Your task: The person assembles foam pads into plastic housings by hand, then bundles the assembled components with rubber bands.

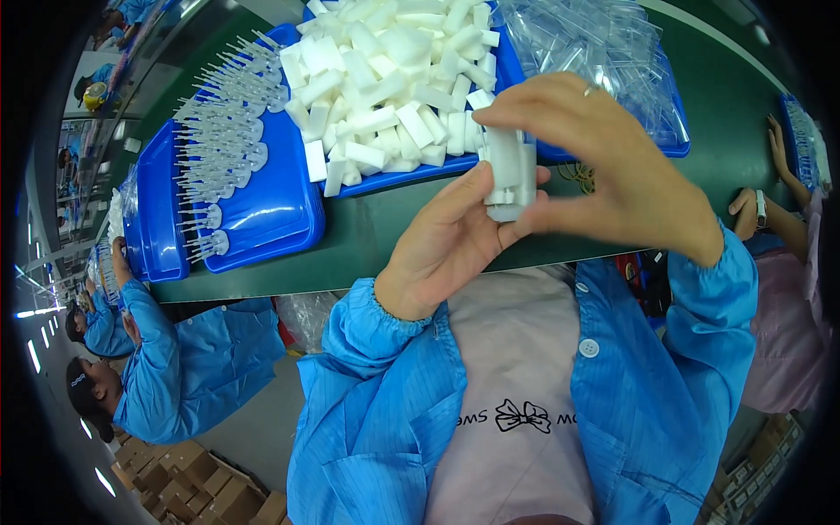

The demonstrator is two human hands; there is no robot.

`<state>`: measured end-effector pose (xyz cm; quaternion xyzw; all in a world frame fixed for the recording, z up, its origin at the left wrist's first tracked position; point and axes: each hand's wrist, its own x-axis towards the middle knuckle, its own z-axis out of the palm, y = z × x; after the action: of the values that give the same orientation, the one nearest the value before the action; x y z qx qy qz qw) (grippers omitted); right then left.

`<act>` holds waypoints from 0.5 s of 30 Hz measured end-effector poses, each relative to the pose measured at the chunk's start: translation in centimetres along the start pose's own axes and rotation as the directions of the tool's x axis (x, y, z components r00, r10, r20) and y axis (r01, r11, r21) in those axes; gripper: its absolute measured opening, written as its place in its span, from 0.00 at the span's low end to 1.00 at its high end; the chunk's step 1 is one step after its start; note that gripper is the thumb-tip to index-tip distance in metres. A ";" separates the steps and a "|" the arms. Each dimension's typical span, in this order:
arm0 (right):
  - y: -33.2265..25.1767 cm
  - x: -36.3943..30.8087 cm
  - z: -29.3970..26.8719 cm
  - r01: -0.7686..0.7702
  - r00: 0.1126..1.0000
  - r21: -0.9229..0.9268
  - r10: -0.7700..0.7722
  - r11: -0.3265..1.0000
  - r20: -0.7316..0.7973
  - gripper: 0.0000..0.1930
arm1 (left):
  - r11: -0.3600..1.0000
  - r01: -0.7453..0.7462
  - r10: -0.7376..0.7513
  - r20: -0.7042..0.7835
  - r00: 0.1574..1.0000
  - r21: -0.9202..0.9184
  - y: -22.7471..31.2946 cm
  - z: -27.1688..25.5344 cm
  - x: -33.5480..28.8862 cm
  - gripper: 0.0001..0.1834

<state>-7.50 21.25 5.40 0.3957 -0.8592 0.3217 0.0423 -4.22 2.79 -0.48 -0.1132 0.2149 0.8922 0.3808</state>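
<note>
A whitish, translucent plastic piece (508,179), roughly cylindrical with a white block-like part inside, stands nearly upright between my hands over the table's near edge. My left hand (446,241) is closed on its lower left side, thumb in front. From the right, my right hand (612,171) curves round the same piece, fingers at its top end and thumb by its bottom; this hand is slightly blurred. Just beyond, a blue tray (360,186) is heaped with white foam blocks (376,83).
To the left, a blue tray (276,219) carries rows of clear plastic parts with thin stems (227,131). Clear plastic pieces (586,44) fill a tray at the back right. Rubber bands (576,175) lie on the green table (367,236). Co-workers sit on both sides.
</note>
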 end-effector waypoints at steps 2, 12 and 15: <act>-1.2 -0.3 0.4 -0.044 0.999 -0.121 0.046 0.992 0.018 0.38 | 1.000 0.009 -0.008 0.022 1.000 -0.023 0.2 0.0 -0.3 0.21; -2.9 -0.2 1.7 -0.142 0.990 -0.276 0.133 0.951 -0.053 0.45 | 0.982 0.008 0.004 0.062 0.998 -0.190 -0.1 -0.3 -0.7 0.23; -2.8 -0.3 2.4 -0.159 0.987 -0.267 0.148 0.951 -0.061 0.45 | 0.982 -0.013 0.027 0.074 0.997 -0.187 -0.2 -0.1 -0.7 0.23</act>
<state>-4.88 18.66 4.93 0.3117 -0.9222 0.2113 0.0880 -3.64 2.40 -0.42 -0.1121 0.1172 0.9158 0.3673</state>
